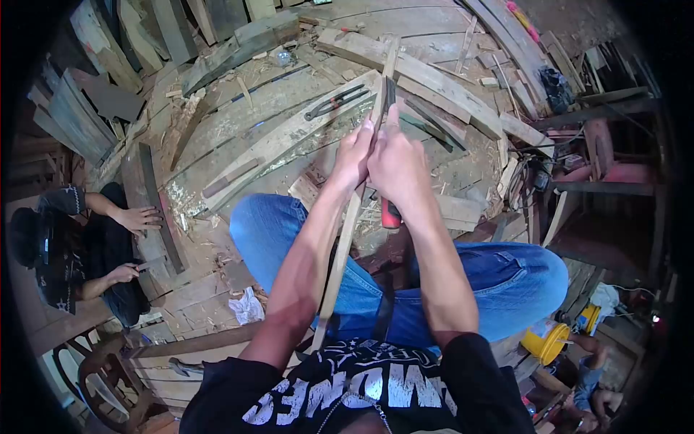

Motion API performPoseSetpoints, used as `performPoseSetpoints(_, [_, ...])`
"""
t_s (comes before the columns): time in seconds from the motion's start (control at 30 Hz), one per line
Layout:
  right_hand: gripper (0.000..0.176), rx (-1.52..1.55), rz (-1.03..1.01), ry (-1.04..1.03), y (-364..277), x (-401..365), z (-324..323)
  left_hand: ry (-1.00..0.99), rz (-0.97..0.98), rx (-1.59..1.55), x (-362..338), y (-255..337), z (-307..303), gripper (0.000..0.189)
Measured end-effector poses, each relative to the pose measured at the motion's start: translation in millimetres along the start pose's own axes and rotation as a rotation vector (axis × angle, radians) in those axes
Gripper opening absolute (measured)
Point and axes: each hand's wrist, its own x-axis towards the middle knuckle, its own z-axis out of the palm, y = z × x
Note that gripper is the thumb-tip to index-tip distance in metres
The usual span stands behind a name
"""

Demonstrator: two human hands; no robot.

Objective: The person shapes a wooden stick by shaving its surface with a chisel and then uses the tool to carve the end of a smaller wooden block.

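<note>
My left hand is closed around a long, thin wooden strip, which slants from my lap up past both hands. Beside it, my right hand is wrapped round a dark-bladed hand tool with a red and black handle. The blade lies along the upper part of the strip; its exact kind is hidden by my fingers. Just beyond my left hand, a pair of pincers with dark and red handles rests on a pale board.
A curved timber lies ahead among wood shavings. On the left, another person's hands rest at a plank. A crumpled white cloth is by my left knee. Behind on the right stands a yellow bucket, near another person.
</note>
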Motion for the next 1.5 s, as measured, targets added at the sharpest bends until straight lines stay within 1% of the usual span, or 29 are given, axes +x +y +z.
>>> performPoseSetpoints(0.03, [0.050, -0.025, 0.005, 0.042, 4, -3, 7, 0.037, 0.009, -0.014, -2, 0, 3, 0.038])
performPoseSetpoints(0.07, [0.048, -0.007, -0.041, 0.082, 9, 6, 10, 0.071, 0.023, -0.018, -1, 2, 4, 0.039])
performPoseSetpoints(0.1, [0.048, -0.003, -0.041, 0.083, 7, 14, 2, 0.071, 0.023, -0.014, -5, 12, 5, 0.039])
performPoseSetpoints(0.17, [0.048, -0.014, 0.053, -0.096, -4, 21, -17, -0.003, -0.130, 0.021, -17, 29, 6, 0.041])
performPoseSetpoints(0.2, [0.049, -0.004, 0.029, -0.015, -6, 14, -15, 0.018, -0.103, 0.045, -18, 27, 8, 0.042])
performPoseSetpoints(0.3, [0.051, -0.066, 0.032, 0.048, 2, 18, -2, 0.017, -0.078, 0.020, -19, 27, 10, 0.042])
performPoseSetpoints(0.33, [0.051, -0.037, -0.015, 0.089, 6, 26, -2, 0.034, -0.133, 0.005, -18, 29, 10, 0.041])
performPoseSetpoints(0.43, [0.052, -0.080, -0.059, 0.123, 11, 28, 4, -0.006, -0.134, -0.001, -23, 35, 9, 0.041])
performPoseSetpoints(0.5, [0.054, -0.087, -0.053, 0.116, 9, 32, 3, 0.024, -0.103, 0.001, -22, 32, 11, 0.040])
performPoseSetpoints(0.57, [0.058, -0.088, -0.026, 0.092, 10, 33, 4, 0.037, -0.175, 0.016, -24, 33, 12, 0.039])
performPoseSetpoints(0.6, [0.058, -0.091, -0.071, 0.093, 8, 37, 0, 0.037, -0.175, 0.022, -24, 32, 10, 0.039])
performPoseSetpoints(0.63, [0.058, -0.090, -0.066, 0.091, 9, 33, 4, 0.033, -0.165, 0.026, -25, 31, 8, 0.039])
performPoseSetpoints(0.7, [0.059, -0.083, -0.118, 0.172, 8, 25, 10, 0.019, -0.136, 0.029, -25, 31, 7, 0.038])
performPoseSetpoints(0.73, [0.057, -0.089, -0.077, 0.111, 7, 24, 8, 0.014, -0.152, 0.031, -26, 33, 9, 0.037])
performPoseSetpoints(0.77, [0.057, -0.089, -0.082, 0.112, 7, 30, 5, 0.016, -0.147, 0.030, -25, 33, 10, 0.037])
performPoseSetpoints(0.83, [0.051, -0.080, -0.073, 0.134, 6, 42, 0, 0.033, -0.178, 0.036, -24, 33, 11, 0.037])
performPoseSetpoints(0.87, [0.053, -0.096, -0.094, 0.102, 7, 38, -2, 0.015, -0.202, 0.018, -26, 34, 10, 0.037])
performPoseSetpoints(0.97, [0.057, -0.090, -0.067, 0.109, 11, 43, -3, 0.005, -0.177, 0.008, -30, 36, 12, 0.038])
performPoseSetpoints(1.03, [0.059, -0.076, -0.056, 0.109, 11, 46, -3, 0.009, -0.162, 0.065, -29, 34, 12, 0.038])
performPoseSetpoints(1.1, [0.056, -0.132, -0.047, 0.091, 9, 49, -7, -0.004, -0.162, 0.038, -30, 36, 13, 0.038])
performPoseSetpoints(1.13, [0.047, -0.096, -0.050, 0.180, 15, 45, 2, 0.005, -0.174, 0.025, -31, 37, 14, 0.037])
performPoseSetpoints(1.17, [0.047, -0.101, -0.053, 0.179, 17, 47, 0, 0.006, -0.173, 0.019, -30, 35, 15, 0.037])
performPoseSetpoints(1.23, [0.040, -0.068, -0.069, 0.099, 8, 50, -13, 0.047, -0.165, 0.071, -27, 35, 14, 0.037])
performPoseSetpoints(1.27, [0.038, -0.079, -0.046, 0.043, 4, 52, -16, 0.037, -0.192, 0.024, -25, 36, 12, 0.037])
performPoseSetpoints(1.3, [0.038, -0.079, -0.038, 0.042, 7, 47, -12, 0.035, -0.199, 0.026, -28, 33, 12, 0.037])
performPoseSetpoints(1.37, [0.039, -0.116, -0.132, 0.149, 11, 41, -3, 0.023, -0.192, 0.014, -26, 30, 11, 0.036])
performPoseSetpoints(1.4, [0.039, -0.117, -0.077, 0.136, 11, 42, -1, 0.003, -0.178, 0.008, -28, 35, 14, 0.036])
performPoseSetpoints(1.5, [0.044, -0.143, -0.069, 0.122, 5, 55, -6, 0.047, -0.187, 0.063, -23, 32, 14, 0.037])
